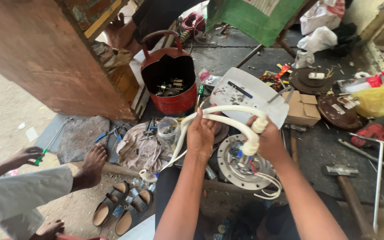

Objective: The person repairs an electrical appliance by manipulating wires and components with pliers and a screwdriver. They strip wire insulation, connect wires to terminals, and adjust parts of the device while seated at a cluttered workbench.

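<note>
My left hand and right hand are both gripping the white hoses above the round metal plate.

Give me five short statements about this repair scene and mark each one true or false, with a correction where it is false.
1. Both hands hold a white tube. True: the left hand and right hand each grip it.
2. The bucket is blue. False: it is red.
3. A hammer lies on the ground beside the right arm. True.
4. The sandals are on someone's feet. False: they lie empty beside a bare foot.
5. The yellow bag hangs from the bucket. False: it lies far off to the right.
</note>
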A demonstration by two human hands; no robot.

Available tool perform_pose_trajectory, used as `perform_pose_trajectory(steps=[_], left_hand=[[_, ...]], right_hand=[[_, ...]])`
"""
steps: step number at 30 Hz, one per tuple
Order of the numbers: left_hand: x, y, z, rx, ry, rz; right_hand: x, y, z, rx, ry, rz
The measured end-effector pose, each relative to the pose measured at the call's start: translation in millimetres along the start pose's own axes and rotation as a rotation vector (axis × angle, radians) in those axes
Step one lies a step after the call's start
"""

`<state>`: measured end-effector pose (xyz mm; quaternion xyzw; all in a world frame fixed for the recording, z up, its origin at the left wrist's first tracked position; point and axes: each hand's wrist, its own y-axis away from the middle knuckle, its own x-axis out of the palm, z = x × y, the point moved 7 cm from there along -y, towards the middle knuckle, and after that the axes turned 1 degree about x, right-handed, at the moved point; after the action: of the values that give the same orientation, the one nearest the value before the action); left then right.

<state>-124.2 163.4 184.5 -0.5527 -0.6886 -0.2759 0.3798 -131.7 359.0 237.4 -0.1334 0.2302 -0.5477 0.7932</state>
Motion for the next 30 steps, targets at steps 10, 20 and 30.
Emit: perform_pose_trajectory(steps=[10, 20, 30], left_hand=[[89, 39, -99, 0.287, -0.287, -0.001], [130, 28, -120, 0.521, -0.387, 0.194], [104, -9, -125, 0.23, -0.858, 0.047]], right_hand=[[22, -4, 23, 0.07, 0.124, -0.043], [22, 1, 28, 0.055, 0.194, -0.143], [13, 0, 5, 0.238, 0.28, -0.259]])
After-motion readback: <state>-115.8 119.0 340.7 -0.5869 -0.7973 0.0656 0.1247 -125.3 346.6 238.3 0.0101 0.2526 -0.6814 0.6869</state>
